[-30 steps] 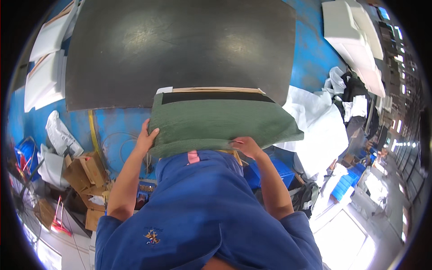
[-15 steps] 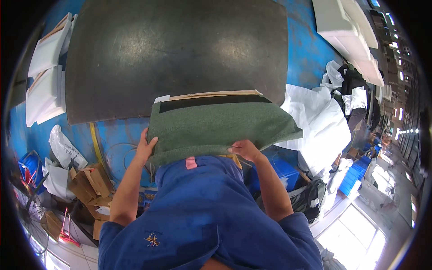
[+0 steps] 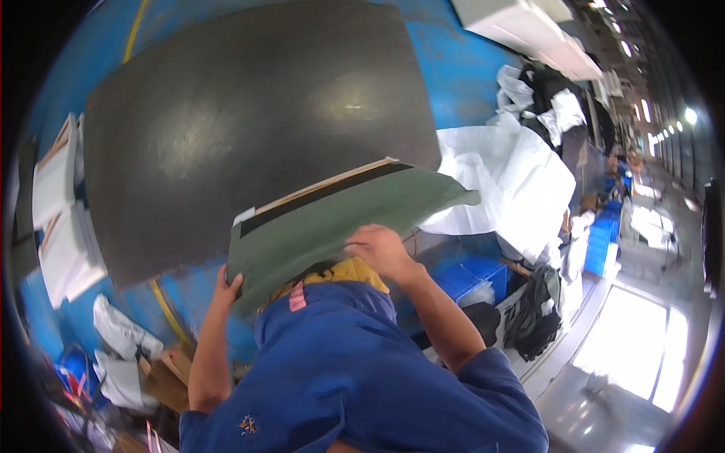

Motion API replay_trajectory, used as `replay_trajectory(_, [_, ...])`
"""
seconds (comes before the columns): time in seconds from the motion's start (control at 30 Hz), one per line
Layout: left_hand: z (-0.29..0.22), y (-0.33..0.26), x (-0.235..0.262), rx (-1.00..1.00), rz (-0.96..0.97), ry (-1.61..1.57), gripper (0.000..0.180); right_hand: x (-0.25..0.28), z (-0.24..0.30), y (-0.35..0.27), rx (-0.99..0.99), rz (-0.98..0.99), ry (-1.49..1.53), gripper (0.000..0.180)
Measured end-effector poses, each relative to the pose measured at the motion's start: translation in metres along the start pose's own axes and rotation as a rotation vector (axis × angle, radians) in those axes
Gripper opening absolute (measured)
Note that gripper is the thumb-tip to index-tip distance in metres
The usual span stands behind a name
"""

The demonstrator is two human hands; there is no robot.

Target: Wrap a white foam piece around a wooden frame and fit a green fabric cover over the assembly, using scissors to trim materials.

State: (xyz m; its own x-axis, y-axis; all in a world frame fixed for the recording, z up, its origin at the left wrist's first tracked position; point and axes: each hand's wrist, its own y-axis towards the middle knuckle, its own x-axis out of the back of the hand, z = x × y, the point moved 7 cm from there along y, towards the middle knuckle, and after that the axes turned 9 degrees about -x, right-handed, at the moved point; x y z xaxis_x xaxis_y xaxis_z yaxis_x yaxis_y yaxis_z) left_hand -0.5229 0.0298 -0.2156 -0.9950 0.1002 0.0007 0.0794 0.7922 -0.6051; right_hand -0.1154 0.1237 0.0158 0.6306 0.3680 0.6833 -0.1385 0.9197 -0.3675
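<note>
I hold a large flat green panel (image 3: 332, 223) with a black strip and a tan edge along its far side, tilted up at the right. My left hand (image 3: 225, 285) grips its near left corner. On the panel's near edge, toward the middle, my right hand (image 3: 381, 251) has its fingers closed over it. The panel hangs over the near edge of a big dark grey table top (image 3: 249, 128). My blue-sleeved torso fills the lower part of the view.
White sheeting (image 3: 513, 181) and dark clothes lie piled at the right. Blue crates (image 3: 472, 275) stand below the panel. Stacks of white boards (image 3: 60, 219) sit at the left, with cardboard scraps (image 3: 162, 377) and white bags on the blue floor.
The green panel has swung from level to tilted, its right end risen and pushed farther from me. Both hands stayed on its near edge.
</note>
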Motion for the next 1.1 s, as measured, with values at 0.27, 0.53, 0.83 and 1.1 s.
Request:
replay_trajectory(0.27, [-0.031, 0.015, 0.005, 0.234, 0.247, 0.215, 0.073, 0.000, -0.017, -0.032, -0.091, 0.186, -0.036, 0.022])
replay_trajectory(0.53, [-0.035, 0.005, -0.001, 0.285, 0.198, 0.206, 0.068, -0.006, -0.059, -0.054, -0.292, 0.165, 0.237, 0.025])
replay_trajectory(0.83, [-0.026, 0.026, 0.009, 0.243, 0.142, 0.885, 0.060, 0.173, -0.234, -0.084, -0.415, -0.994, 0.360, 0.031])
replay_trajectory(1.1, [-0.122, 0.036, -0.214, 0.029, 0.334, 1.042, 0.068, 0.092, -0.417, -0.043, -0.643, -0.460, 1.305, 0.045])
